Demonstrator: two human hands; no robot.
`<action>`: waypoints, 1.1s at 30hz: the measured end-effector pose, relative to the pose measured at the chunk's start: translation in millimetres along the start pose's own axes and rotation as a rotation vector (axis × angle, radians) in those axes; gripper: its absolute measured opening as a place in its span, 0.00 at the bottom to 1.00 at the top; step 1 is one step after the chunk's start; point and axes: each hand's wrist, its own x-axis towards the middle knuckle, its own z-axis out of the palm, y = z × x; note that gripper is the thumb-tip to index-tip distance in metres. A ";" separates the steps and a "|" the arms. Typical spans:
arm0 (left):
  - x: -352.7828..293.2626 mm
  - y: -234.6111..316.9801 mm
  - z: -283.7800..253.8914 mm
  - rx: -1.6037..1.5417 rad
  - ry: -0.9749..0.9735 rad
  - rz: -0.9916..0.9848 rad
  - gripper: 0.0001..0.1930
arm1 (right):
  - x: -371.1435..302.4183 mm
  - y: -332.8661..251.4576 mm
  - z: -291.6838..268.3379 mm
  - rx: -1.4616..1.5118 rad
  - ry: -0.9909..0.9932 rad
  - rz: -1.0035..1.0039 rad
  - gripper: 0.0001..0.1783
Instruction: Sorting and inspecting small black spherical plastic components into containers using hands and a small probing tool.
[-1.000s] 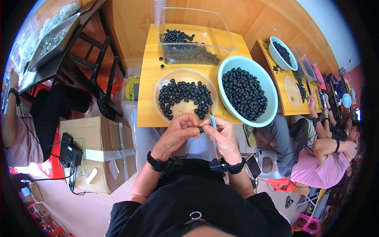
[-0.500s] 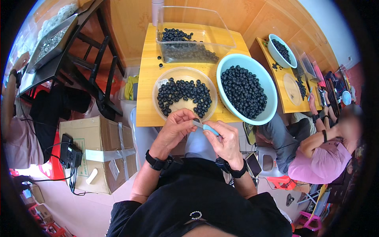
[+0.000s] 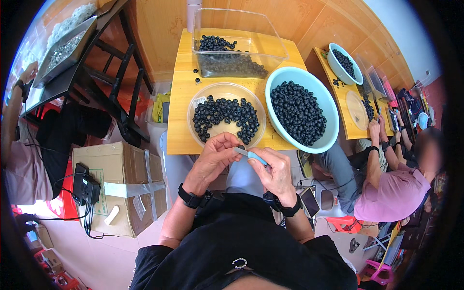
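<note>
Between the thumb and fingers of my left hand (image 3: 216, 153) is pinched a small black ring-shaped part (image 3: 240, 147), mostly covered by the fingertips. My right hand (image 3: 273, 170) is closed round the light blue handle of a small knife (image 3: 256, 158), its short metal blade against the part. Both hands are over the table's front edge. Just beyond them, a round clear plastic tray (image 3: 202, 90) holds many loose black parts (image 3: 225, 110). To its right stands a light blue basin (image 3: 330, 126) heaped with more of them.
At the back of the wooden table (image 3: 180, 111) stands a clear rectangular bin (image 3: 270, 36) with black parts. A taped cardboard box (image 3: 137, 186) is on the floor at left. People sit at both sides; the right one, in a pink shirt (image 3: 389, 195), works at another table.
My hands stay almost where they were, still holding the part and the knife. At right, the person in pink has brought a raised arm down toward their table.
</note>
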 end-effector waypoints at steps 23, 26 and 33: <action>-1.2 1.4 3.4 -0.043 0.003 -0.011 0.09 | -2.6 22.2 -2.8 0.103 0.092 0.233 0.10; -1.5 0.4 1.6 -0.035 0.019 -0.030 0.09 | 1.0 4.8 -0.6 0.406 0.072 0.322 0.12; -5.3 -2.1 2.2 0.080 0.003 -0.110 0.11 | 0.8 9.7 15.7 0.811 -0.054 0.363 0.07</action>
